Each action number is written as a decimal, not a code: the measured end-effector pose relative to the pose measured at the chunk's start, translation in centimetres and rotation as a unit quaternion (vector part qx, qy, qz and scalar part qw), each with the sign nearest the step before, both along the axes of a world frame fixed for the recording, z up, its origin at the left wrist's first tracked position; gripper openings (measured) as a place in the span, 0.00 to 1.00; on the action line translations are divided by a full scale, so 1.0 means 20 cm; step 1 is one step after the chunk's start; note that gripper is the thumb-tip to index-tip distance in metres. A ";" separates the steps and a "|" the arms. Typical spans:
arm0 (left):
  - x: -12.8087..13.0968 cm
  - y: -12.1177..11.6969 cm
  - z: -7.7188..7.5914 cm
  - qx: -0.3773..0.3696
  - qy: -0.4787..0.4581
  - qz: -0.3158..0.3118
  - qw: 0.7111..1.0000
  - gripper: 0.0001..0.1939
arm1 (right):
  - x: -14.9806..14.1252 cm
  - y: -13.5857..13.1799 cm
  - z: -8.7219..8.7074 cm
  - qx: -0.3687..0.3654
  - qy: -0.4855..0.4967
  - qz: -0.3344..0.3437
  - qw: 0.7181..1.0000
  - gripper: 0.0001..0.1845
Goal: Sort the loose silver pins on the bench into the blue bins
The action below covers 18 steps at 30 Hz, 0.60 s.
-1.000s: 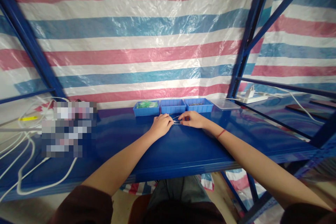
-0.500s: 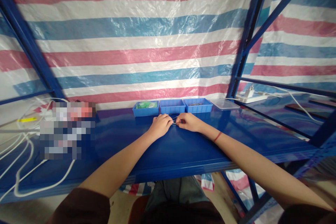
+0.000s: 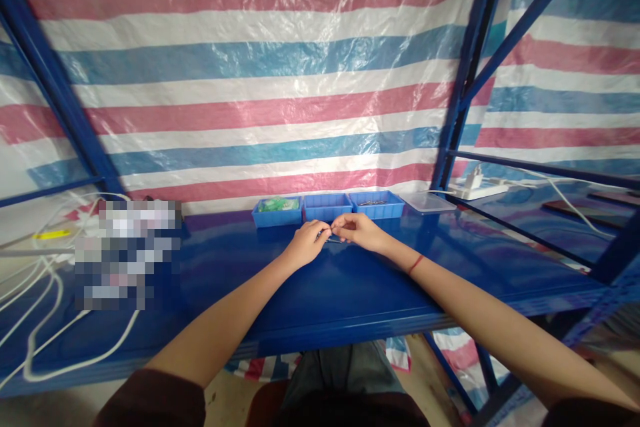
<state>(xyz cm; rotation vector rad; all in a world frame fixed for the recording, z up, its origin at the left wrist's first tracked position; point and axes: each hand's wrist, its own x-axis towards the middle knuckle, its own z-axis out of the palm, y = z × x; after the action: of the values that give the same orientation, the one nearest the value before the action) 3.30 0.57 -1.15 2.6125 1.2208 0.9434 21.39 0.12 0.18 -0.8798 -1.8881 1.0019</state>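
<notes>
My left hand (image 3: pixel 309 241) and my right hand (image 3: pixel 361 230) meet over the blue tabletop, their fingertips almost touching. Both are closed, with thumb and fingers pinched together. A thin, silvery piece (image 3: pixel 334 240) shows between and just below the fingertips; it is too small for me to tell its kind. Just beyond the hands stand three blue bins in a row. Green and clear items lie in the left bin (image 3: pixel 277 217), the middle bin (image 3: pixel 327 207) shows its inner walls, and small metal pieces (image 3: pixel 373 202) lie in the right bin (image 3: pixel 387 212).
A clear plastic lid (image 3: pixel 429 202) lies right of the bins. Further right is a white power strip (image 3: pixel 477 191) with plugs. White cables (image 3: pixel 60 293) and a blurred-out pile crowd the left side. Blue metal posts (image 3: pixel 463 87) and a striped sheet (image 3: pixel 275 73) enclose the table.
The fingertips of both hands have come closer together, and the right fingers have shifted their pinch. The thin piece now shows lower between the hands. The view has tilted slightly.
</notes>
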 end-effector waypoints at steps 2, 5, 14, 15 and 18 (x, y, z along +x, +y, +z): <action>0.01 -0.01 0.00 -0.009 -0.009 -0.014 1.000 0.14 | 0.00 0.00 0.00 0.000 0.004 0.000 1.000 0.12; 0.01 -0.01 0.01 -0.009 -0.026 -0.035 0.999 0.13 | 0.00 -0.01 0.01 0.027 0.009 -0.001 1.000 0.10; 0.00 0.00 0.00 0.018 -0.049 -0.020 0.998 0.09 | -0.02 -0.01 -0.01 0.176 -0.045 -0.043 0.982 0.08; 0.00 0.01 0.00 0.028 -0.055 -0.017 0.998 0.09 | -0.01 -0.01 -0.01 0.183 -0.049 -0.050 0.981 0.08; -0.01 0.00 0.01 0.063 -0.065 -0.007 0.996 0.07 | -0.01 -0.01 0.00 0.197 -0.061 -0.071 0.976 0.07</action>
<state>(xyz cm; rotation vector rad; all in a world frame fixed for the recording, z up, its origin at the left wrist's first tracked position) 3.19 0.62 -0.91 2.6007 1.1447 1.2045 21.19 -0.14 0.11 -0.8377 -2.0006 0.4701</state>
